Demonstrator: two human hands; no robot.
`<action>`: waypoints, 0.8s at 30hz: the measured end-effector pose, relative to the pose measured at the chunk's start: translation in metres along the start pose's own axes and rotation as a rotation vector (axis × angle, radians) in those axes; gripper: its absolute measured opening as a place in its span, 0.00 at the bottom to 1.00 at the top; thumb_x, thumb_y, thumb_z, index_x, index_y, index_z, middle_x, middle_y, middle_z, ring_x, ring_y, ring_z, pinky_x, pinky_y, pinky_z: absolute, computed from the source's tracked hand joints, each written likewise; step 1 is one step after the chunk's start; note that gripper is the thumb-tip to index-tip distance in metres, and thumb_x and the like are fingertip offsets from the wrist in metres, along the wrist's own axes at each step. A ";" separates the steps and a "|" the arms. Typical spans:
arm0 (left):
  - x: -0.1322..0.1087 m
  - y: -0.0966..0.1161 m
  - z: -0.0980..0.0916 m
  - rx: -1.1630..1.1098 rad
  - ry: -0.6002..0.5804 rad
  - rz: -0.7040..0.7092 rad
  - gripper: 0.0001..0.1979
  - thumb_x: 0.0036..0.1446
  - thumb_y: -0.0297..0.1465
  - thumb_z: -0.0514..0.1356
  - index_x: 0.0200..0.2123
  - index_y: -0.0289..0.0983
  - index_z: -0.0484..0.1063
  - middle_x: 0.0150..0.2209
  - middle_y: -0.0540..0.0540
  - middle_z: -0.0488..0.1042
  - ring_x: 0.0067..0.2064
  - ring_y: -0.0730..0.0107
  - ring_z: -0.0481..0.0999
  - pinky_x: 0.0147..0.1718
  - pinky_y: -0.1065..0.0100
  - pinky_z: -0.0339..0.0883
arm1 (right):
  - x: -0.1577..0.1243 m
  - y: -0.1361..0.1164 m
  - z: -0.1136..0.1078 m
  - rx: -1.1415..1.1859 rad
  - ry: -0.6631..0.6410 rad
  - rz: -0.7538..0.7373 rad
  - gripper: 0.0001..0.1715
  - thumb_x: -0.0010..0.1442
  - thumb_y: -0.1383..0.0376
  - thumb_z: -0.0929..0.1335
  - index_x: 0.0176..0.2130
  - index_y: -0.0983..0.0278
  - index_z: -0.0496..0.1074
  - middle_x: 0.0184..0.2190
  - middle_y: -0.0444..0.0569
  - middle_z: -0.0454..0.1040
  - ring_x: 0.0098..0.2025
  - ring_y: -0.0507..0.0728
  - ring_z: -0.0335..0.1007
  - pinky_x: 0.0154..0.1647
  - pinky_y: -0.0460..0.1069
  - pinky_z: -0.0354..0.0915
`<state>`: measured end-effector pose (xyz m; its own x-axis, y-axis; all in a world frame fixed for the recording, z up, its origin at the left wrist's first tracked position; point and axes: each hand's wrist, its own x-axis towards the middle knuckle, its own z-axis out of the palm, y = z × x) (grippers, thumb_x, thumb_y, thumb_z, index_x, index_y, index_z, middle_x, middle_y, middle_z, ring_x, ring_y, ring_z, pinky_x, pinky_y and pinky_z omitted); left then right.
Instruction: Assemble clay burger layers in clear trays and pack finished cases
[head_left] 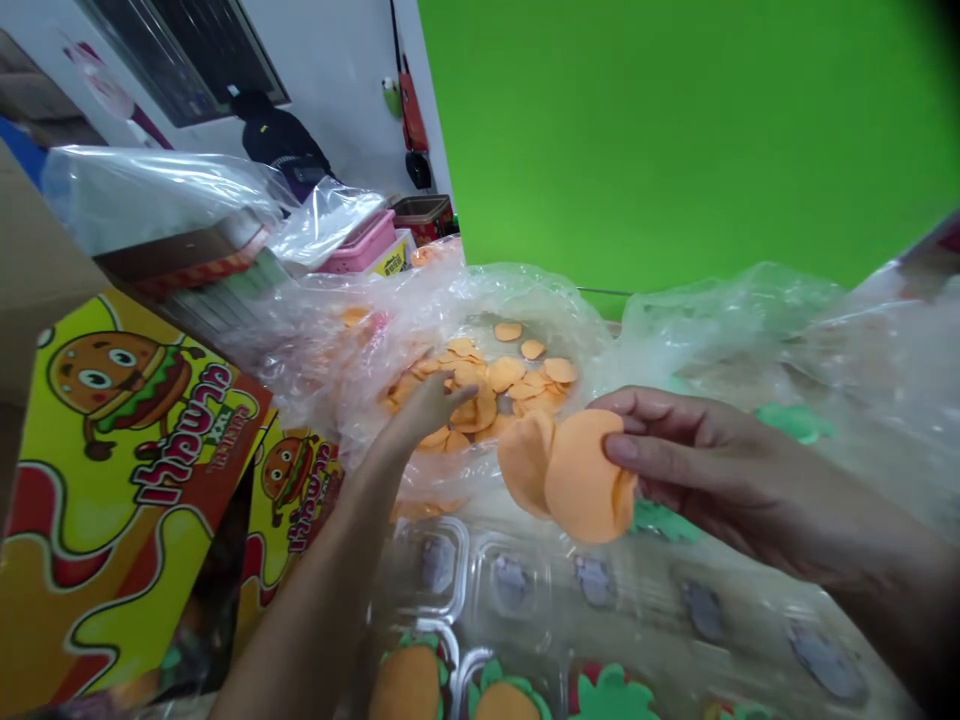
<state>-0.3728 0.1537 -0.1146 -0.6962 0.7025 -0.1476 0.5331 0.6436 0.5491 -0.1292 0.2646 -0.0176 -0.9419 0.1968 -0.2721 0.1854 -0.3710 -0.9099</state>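
My right hand (697, 455) pinches a few thin round orange discs (589, 485) between thumb and fingers, fanned out above clear plastic containers (466, 570). My left hand (427, 410) reaches to a pile of similar orange discs (499, 375) lying in an open clear plastic bag (517, 285). Its thumb and fingers are apart at the pile's edge; whether they touch a disc is hard to see. Below the hands, some containers have a greyish piece (512, 578) in them. Nearer to me, an orange disc (409, 685) sits over a green frilled piece, and another green frilled piece (613, 695) lies uncovered.
Yellow and red boxes with a cartoon burger (120, 500) stand at the left. Behind them is a plastic-covered carton (225, 260). A pink basket (364, 245) is further back. A green panel (675, 140) rises behind the bags. Green pieces (795, 422) lie in plastic at right.
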 end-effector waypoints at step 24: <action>-0.132 0.072 -0.041 -1.407 -0.310 0.190 0.15 0.52 0.26 0.57 0.45 0.39 0.64 0.42 0.45 0.73 0.43 0.65 0.73 0.41 0.66 0.68 | 0.010 0.027 -0.021 0.561 0.200 -0.040 0.15 0.56 0.71 0.61 0.43 0.64 0.68 0.44 0.51 0.72 0.40 0.56 0.72 0.35 0.49 0.73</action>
<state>-0.2622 0.0943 -0.0220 -0.4434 0.8949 -0.0505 -0.4265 -0.1611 0.8900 -0.1281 0.2757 -0.0511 -0.8640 0.3671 -0.3446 -0.0765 -0.7721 -0.6308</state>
